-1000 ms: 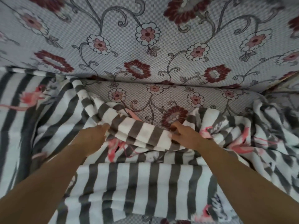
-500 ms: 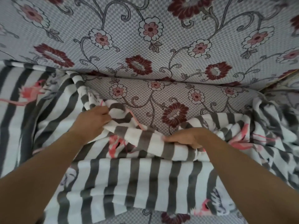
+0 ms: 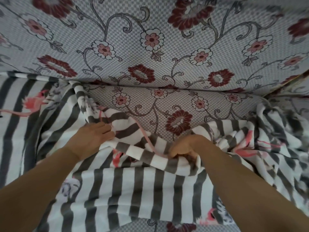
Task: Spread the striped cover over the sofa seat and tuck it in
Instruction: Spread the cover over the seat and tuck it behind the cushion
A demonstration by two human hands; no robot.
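The striped cover (image 3: 127, 186), grey and white with pink flamingo prints, lies rumpled over the front of the sofa seat (image 3: 160, 104). Its rear edge is folded back, leaving a band of floral seat bare. My left hand (image 3: 93, 138) grips that folded edge at the left, fingers partly buried in the cloth. My right hand (image 3: 185, 148) is curled round the same edge at the centre right, bunching the fabric under its fingers. A pink line of the print runs between the two hands.
The floral backrest (image 3: 150, 47) rises behind the seat. More striped cloth covers the left part of the sofa (image 3: 15, 131) and lies crumpled at the right (image 3: 275, 139). A strip of floral fabric (image 3: 167, 226) shows below the cover's front edge.
Both hands have drawn the folded edge of the cover back toward me and slightly lower. More of the floral seat shows behind the edge. The right hand has curled tighter on the cloth.
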